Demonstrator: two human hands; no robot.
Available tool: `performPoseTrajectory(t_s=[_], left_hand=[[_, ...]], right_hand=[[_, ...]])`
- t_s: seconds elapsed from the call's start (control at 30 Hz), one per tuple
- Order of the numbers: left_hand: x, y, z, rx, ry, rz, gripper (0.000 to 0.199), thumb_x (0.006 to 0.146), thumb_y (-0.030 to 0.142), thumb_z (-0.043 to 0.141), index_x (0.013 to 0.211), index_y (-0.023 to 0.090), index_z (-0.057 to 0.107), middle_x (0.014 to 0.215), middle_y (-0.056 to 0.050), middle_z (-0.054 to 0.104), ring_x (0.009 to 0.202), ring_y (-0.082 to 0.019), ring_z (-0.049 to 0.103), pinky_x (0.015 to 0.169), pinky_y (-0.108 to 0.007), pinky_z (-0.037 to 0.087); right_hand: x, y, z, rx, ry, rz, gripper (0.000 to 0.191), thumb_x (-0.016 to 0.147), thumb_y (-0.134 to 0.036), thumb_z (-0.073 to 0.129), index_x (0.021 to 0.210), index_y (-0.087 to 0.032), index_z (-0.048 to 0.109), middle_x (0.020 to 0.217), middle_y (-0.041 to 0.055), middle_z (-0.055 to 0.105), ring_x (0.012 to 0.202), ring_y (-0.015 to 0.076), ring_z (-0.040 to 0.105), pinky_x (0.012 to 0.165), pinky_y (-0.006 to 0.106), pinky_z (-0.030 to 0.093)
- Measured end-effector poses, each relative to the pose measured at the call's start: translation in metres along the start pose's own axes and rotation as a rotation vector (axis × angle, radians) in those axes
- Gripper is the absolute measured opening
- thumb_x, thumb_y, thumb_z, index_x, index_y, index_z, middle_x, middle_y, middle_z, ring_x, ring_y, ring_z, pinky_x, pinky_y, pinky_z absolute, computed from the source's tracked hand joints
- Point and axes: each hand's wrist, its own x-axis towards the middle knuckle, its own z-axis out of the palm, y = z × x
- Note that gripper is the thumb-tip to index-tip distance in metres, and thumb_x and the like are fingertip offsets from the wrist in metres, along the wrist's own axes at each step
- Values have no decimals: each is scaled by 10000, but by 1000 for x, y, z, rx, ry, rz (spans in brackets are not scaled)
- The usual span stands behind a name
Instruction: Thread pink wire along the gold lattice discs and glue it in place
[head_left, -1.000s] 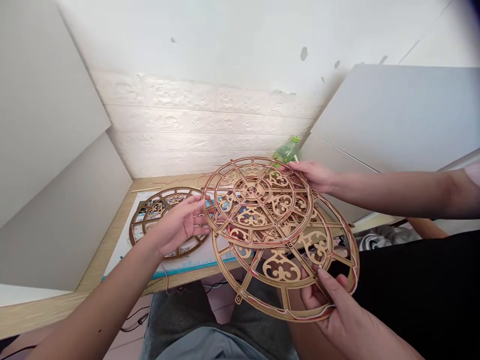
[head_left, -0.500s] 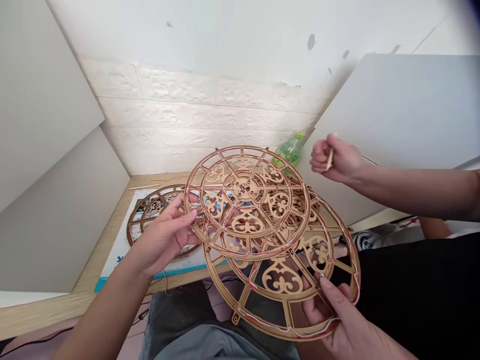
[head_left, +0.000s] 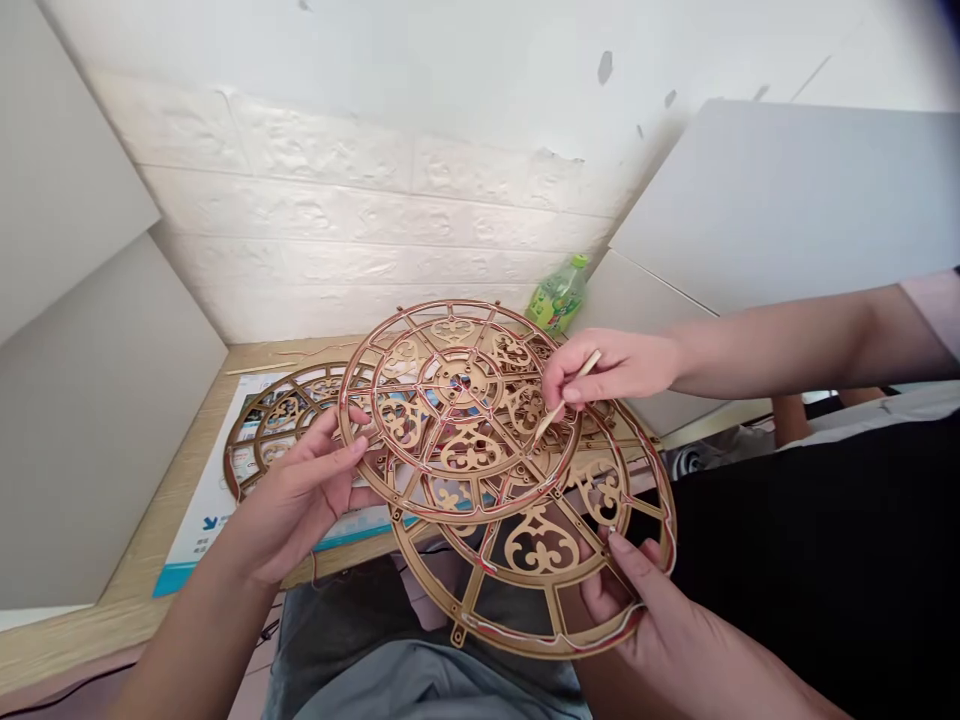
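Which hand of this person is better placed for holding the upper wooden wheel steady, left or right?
Left, probably: the left hand sits at the rim of the upper wooden wheel, fingers against it. The right hand is gripping the rim of the larger lower wooden wheel, so it seems occupied.

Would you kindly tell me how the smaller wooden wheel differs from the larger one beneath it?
The smaller wheel is narrower than the larger wheel and lies on top of it. The left hand holds the smaller wheel's rim, while the right hand grips the larger wheel's lower rim. Both are spoked wooden fretwork with scroll cutouts and red wire.
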Motion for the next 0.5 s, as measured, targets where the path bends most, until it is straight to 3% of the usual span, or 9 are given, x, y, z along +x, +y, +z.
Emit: performPoseTrajectory(t_s=[0.13, 0.2, 0.37, 0.5], left_hand=[[1, -3, -1, 27, 24, -17, 322, 924, 282, 838, 1164, 261, 624, 1323, -91, 699, 1083, -257, 766, 921, -492, 720], [1, -4, -1, 34, 31, -20, 333, 915, 288, 848, 1173, 267, 638, 1333, -93, 696, 1048, -241, 765, 903, -469, 725], [1, -5, -1, 42, 72, -28, 354, 910, 283, 851, 1212, 292, 666, 1242, -67, 690, 1009, -207, 741, 872, -431, 730], [3, -8, 0, 45, 95, -47, 363, 879, 294, 879, 1171, 281, 663, 1217, -68, 676, 1017, -225, 722, 828, -448, 734]], right_hand=[[-4, -3, -1, 224, 18, 420, 650, 1022, -335, 21, 709, -125, 550, 944, 6, 797, 1016, -33, 739, 740, 125, 548], [-6, -5, -1, 346, 61, 532, 644, 1021, -378, 71, 708, -119, 571, 926, -8, 797, 953, -44, 740, 715, 113, 541], [8, 6, -24, 448, 126, 579, 637, 1036, -392, 159, 833, -82, 678, 930, -13, 804, 877, -37, 742, 709, 128, 558], [61, 32, -65, 366, 167, 541, 617, 1048, -357, 174, 883, -72, 695, 969, -2, 810, 880, -33, 736, 741, 132, 564]])
